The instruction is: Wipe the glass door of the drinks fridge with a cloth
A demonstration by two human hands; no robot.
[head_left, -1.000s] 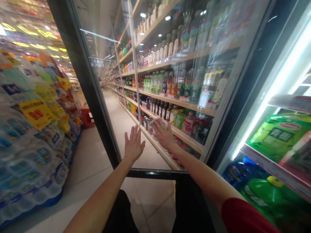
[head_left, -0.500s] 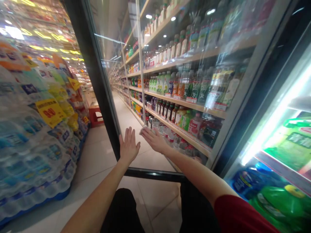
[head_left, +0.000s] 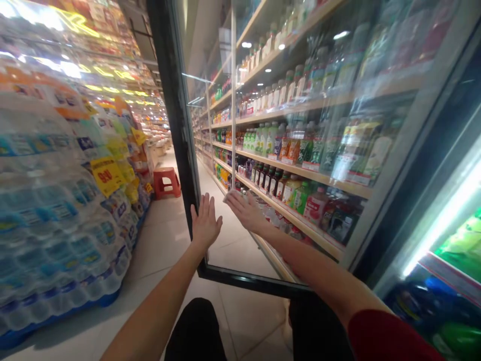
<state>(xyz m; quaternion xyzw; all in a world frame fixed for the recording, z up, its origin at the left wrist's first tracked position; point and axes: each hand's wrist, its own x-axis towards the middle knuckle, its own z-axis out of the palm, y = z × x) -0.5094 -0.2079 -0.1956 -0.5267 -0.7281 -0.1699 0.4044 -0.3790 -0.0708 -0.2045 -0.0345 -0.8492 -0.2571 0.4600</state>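
My left hand [head_left: 205, 223] is spread flat against the lower part of a glass door [head_left: 240, 250], close to its black left frame. It holds nothing. My right hand [head_left: 246, 210] lies flat on the same pane, a little to the right, with its fingers stretched together. Under those fingertips a small pale cloth [head_left: 227, 196] is pressed to the glass, mostly covered by the hand. The door stands open towards me, its black bottom rail [head_left: 255, 284] above my knees. Bottled drinks on shelves show in the glass.
Wrapped packs of water bottles [head_left: 48, 215] are stacked on the left, with a yellow price sign [head_left: 107, 175]. A red stool [head_left: 167, 182] stands beyond them on the tiled floor. At the right, a lit cooler holds large green and blue bottles [head_left: 428, 301].
My view has shifted a little left, so the scene sits further right. Both hands remain on the glass, and the right one still has the cloth under it.
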